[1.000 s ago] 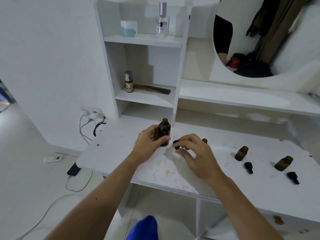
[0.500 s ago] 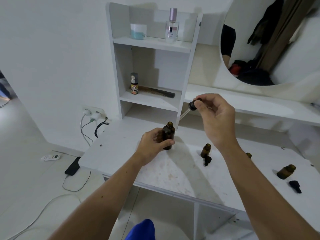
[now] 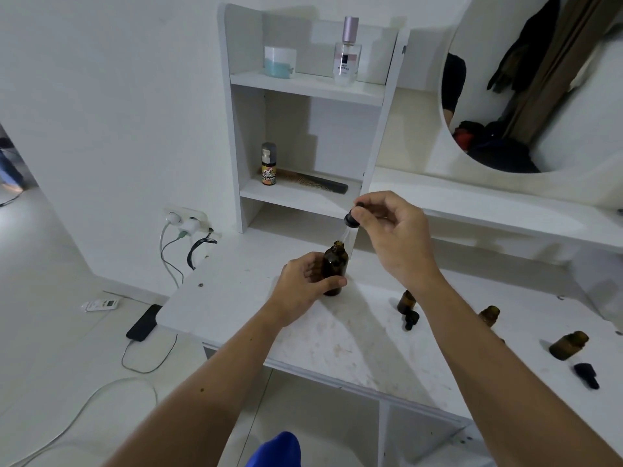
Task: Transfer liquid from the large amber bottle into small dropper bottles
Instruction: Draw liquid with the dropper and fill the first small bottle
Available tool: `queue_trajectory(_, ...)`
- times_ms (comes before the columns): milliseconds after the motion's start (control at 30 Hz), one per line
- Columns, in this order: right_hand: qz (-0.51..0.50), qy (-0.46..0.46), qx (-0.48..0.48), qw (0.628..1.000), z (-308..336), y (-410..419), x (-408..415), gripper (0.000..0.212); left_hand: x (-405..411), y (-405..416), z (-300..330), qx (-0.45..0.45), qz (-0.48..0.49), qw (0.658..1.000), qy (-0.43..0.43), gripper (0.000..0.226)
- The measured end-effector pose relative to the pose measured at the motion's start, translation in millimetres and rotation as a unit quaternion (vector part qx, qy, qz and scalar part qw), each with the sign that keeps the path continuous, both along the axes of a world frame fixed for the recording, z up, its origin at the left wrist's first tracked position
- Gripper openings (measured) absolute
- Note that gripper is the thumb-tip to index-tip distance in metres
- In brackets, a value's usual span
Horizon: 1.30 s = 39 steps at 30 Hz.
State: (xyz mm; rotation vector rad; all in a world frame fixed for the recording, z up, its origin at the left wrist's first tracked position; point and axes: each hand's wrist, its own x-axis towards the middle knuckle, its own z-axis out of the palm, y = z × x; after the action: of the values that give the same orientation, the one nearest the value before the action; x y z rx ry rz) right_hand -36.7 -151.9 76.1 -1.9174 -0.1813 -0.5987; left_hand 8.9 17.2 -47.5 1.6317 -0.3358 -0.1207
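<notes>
Your right hand (image 3: 392, 235) has come down and to the left since half a second ago, so the dropper (image 3: 350, 224) it pinches now has its glass tip at the open mouth of the large amber bottle (image 3: 334, 268). One second ago this hand was low on the tabletop (image 3: 236, 298).

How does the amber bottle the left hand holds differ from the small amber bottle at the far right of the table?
The large amber bottle is taller and bulkier; the far-right small bottle is squat. The large one is gripped by the left hand; the small one stands free. A dropper, pinched by the right hand, hangs at the large bottle's mouth; the small bottle's black dropper cap lies beside it on the table. Both are amber and uncapped.
</notes>
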Motion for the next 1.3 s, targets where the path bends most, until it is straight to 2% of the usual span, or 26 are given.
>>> queue_trajectory(133,0.013,0.054,-0.007,0.998,-14.7,2.5,12.4,0.015,0.0,0.5,0.1,-0.005,-0.004,1.0,0.003,0.045)
queue_trajectory(233,0.012,0.086,0.001,0.996,-24.1,5.1,15.9,0.008,0.9,1.0,-0.3,-0.006,-0.01,1.0,0.005,0.045)
queue_trajectory(433,-0.005,0.112,-0.004,0.994,-32.1,6.8,19.6,0.002,2.8,1.2,-0.6,0.002,-0.012,1.0,0.004,0.045)
queue_trajectory(733,-0.018,0.096,0.014,0.995,-35.0,8.2,19.7,0.009,3.7,1.1,-1.4,0.01,-0.013,1.0,-0.004,0.043)
queue_trajectory(1033,-0.012,0.108,0.018,0.994,-35.1,9.0,15.9,0.003,4.7,1.1,-2.6,0.018,-0.008,1.0,-0.011,0.042)
queue_trajectory(1300,0.007,0.117,0.027,0.993,-32.6,9.6,9.6,0.008,1.2,-0.3,-0.4,0.025,0.001,1.0,-0.016,0.042)
